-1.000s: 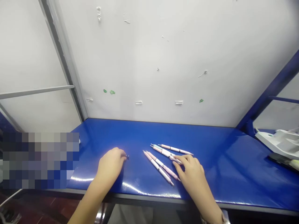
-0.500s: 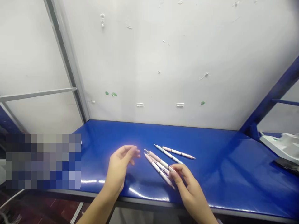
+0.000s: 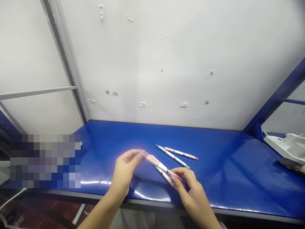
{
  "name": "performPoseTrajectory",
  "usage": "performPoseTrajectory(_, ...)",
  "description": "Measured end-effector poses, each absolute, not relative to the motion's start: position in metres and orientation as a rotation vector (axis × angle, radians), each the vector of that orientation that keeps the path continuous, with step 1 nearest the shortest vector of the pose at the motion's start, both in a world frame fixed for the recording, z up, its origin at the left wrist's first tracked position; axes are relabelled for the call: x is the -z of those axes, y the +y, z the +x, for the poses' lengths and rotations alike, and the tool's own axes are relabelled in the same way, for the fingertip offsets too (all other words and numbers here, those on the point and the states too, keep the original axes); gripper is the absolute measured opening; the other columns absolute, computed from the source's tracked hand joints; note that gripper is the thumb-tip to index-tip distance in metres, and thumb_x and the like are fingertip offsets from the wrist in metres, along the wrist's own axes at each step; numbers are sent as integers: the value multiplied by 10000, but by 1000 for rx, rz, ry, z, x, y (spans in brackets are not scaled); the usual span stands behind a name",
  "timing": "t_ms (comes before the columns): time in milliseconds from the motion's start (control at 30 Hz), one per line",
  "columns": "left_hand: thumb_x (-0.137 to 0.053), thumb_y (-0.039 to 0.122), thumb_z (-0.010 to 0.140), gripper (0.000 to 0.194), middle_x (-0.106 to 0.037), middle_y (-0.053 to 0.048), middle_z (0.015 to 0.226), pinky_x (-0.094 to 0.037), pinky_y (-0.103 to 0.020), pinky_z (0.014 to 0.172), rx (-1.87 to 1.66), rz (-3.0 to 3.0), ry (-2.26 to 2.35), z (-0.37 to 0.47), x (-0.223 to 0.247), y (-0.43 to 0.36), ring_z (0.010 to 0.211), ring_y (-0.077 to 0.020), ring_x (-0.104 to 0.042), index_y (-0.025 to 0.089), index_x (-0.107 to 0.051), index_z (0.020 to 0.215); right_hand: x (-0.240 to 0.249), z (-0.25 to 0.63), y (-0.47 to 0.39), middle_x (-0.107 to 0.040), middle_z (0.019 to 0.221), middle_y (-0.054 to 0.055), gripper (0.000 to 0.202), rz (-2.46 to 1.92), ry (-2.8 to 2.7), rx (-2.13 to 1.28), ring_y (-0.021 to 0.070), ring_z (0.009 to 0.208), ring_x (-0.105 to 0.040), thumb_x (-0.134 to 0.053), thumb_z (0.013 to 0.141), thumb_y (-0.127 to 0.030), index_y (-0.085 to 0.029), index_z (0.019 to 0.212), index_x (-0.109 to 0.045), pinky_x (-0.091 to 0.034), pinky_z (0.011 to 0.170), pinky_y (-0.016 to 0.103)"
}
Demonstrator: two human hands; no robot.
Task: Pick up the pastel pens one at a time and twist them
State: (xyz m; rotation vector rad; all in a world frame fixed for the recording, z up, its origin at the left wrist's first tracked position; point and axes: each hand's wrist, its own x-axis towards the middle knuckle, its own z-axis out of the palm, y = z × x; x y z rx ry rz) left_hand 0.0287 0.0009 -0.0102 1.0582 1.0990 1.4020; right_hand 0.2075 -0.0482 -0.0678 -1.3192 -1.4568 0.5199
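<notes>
A pink-and-white pen (image 3: 162, 166) slants between my two hands, just over the blue table. My left hand (image 3: 126, 168) pinches its upper left tip between thumb and fingers. Around its lower right end, the thumb and fingers of my right hand (image 3: 192, 190) are closed. Under the held pen lie other pink-and-white pens (image 3: 164, 175), partly covered by it and by my right fingers. Farther back, a pale blue-and-white pen (image 3: 175, 158) rests beside another pink-and-white pen (image 3: 183, 154), their left ends close together.
The glossy blue table (image 3: 114, 135) meets a white wall panel (image 3: 152, 86) at the back. At the right edge stand a white device (image 3: 283, 148) and a dark flat object (image 3: 290, 167). A grey metal post (image 3: 64, 60) rises at the left, near a blurred-out patch.
My left hand has come right to the pen's tip and closed on it. The held pen has shifted slightly down and now covers more of the pens below. The view has tilted slightly.
</notes>
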Motion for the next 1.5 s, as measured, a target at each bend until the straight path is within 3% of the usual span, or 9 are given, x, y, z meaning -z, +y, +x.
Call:
performPoseTrajectory(333,-736,396,614,269,-746,-87,801,-430,-257,622,-1345,1045,1117,31,16,1,696,-172,-590,168,-767,753,69,211,-49,-608,798,47,210,-1259,-1495,-537,197,786,-542,-518,867,-393,-224,844,-641,-466,678,278)
performPoseTrajectory(500,-677,354,671,168,-744,-46,728,-458,-282,687,-1432,1203,1167,34,12,-7,716,-200,-620,208,-761,668,66,211,-49,-551,694,24,271,-1279,-1549,-544,189,710,-517,-436,903,-402,-225,812,-619,-444,646,283)
performPoseTrajectory(667,-661,340,689,169,-747,-55,760,-472,-285,665,-1470,1195,1162,35,13,-8,713,-207,-626,203,-757,709,65,207,-49,-564,772,22,293,-1355,-1536,-635,181,701,-531,-363,921,-425,-234,887,-583,-435,670,294)
performPoseTrajectory(800,-675,357,688,176,-747,-52,785,-470,-278,712,-1489,1169,1171,35,15,-5,743,-197,-628,204,-752,725,69,205,-49,-591,870,31,275,-1328,-1470,-726,188,763,-572,-455,871,-453,-228,1015,-520,-447,698,300)
performPoseTrajectory(933,-671,346,688,166,-747,-51,771,-463,-285,751,-1463,1176,1169,34,14,-5,769,-204,-632,202,-752,693,66,207,-48,-578,792,23,242,-1321,-1512,-654,187,748,-569,-461,874,-437,-220,844,-563,-444,686,287)
performPoseTrajectory(1067,-661,345,694,185,-750,-64,803,-457,-280,684,-1417,1192,1137,33,13,-6,784,-219,-630,190,-757,726,60,208,-48,-544,675,9,337,-1330,-1612,-571,186,707,-512,-410,908,-430,-223,702,-579,-423,665,275)
performPoseTrajectory(1300,-715,387,645,242,-746,-75,810,-450,-280,696,-1503,1034,1162,34,18,-2,798,-216,-626,168,-741,744,65,208,-49,-570,789,9,309,-1310,-1484,-680,173,681,-554,-560,807,-441,-227,1030,-573,-461,629,279)
performPoseTrajectory(1400,-720,385,641,234,-748,-73,810,-449,-284,721,-1518,1009,1149,34,18,-1,813,-215,-626,170,-742,733,63,211,-50,-585,772,21,214,-1280,-1497,-684,176,703,-562,-534,830,-422,-222,868,-601,-461,645,279)
performPoseTrajectory(1500,-706,375,656,216,-749,-77,803,-449,-296,713,-1501,1069,1127,34,17,-2,811,-223,-623,174,-748,721,59,212,-50,-537,607,3,316,-1289,-1548,-700,172,646,-523,-435,892,-436,-217,709,-572,-445,642,281)
